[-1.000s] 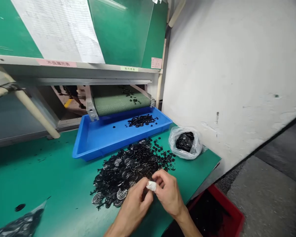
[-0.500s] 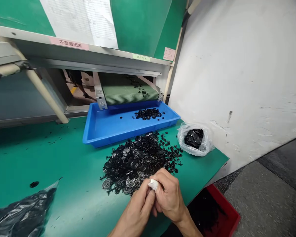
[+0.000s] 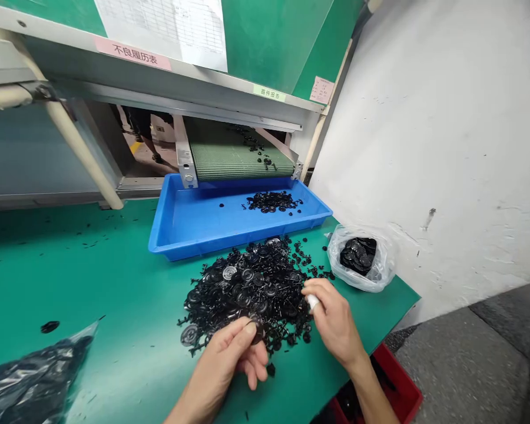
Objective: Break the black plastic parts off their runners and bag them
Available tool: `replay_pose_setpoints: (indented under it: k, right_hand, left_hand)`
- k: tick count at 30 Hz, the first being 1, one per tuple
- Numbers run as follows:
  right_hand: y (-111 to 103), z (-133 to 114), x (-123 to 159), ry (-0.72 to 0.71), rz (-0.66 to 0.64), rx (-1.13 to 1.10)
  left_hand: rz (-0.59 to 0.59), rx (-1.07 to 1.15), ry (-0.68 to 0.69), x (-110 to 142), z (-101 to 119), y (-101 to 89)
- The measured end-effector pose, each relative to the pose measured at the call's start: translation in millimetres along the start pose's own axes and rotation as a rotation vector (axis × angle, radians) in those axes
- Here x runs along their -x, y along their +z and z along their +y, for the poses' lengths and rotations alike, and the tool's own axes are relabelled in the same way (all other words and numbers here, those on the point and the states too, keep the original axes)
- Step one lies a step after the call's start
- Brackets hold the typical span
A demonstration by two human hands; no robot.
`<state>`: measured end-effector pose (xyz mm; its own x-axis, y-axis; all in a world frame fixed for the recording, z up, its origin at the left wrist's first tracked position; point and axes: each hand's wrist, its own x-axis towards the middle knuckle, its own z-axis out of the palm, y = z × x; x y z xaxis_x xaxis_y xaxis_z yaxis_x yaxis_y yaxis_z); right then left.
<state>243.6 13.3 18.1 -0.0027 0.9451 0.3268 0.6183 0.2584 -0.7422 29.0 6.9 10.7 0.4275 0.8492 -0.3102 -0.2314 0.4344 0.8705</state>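
- Left hand point(image 3: 223, 362) was held curled at the edge of the black moulded-part heap point(image 3: 251, 288); any pinch could not be told;
- Right hand point(image 3: 335, 318) was pressed together on a white wrap point(image 3: 312, 302), beside the heap;
- Picking-over was judged in hand; careful separation was called for.

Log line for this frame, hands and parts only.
left hand: at near edge of black plastic parts pile | right hand: white scrap, at pile's right edge | blue tray: smaller black parts heap
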Motion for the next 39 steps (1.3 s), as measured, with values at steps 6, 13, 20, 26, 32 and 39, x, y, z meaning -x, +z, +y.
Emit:
replay_pose_setpoints:
  k: [6,13,20,26,32,39]
  right_hand:
    - [-7.3,19.7,-24.3,0.002,-0.236,0.161]
    - [-8.4,27.3,-25.8,0.063,-0.161,-0.017]
    - [3.1,10.3,-3.2,0.182,-0.081,-0.372]
    - [31.0,-17.6,21.4,0.010,-0.153,-0.468]
    - [38.7,-21.2,25.6,0.208,-0.136,-0.434]
    - [39.2,-23.0,30.1,-0.100,-0.172,-0.130]
  left_hand:
    - [-0.045,0.201,-0.053,-1.5,-0.5,-0.1]
    - [-0.069,0.342,-0.087,-8.2,-0.8,2.5]
    - [-0.071,0.296,-0.120,-10.5,-7.3,19.3]
    - [0.001,0.164,-0.083,-7.6,-13.3,22.9]
    - [0.037,-0.039,-0.006,-6.1,-14.3,17.8]
    - [0.197,-0.186,0.064,-0.8,-15.6,21.0]
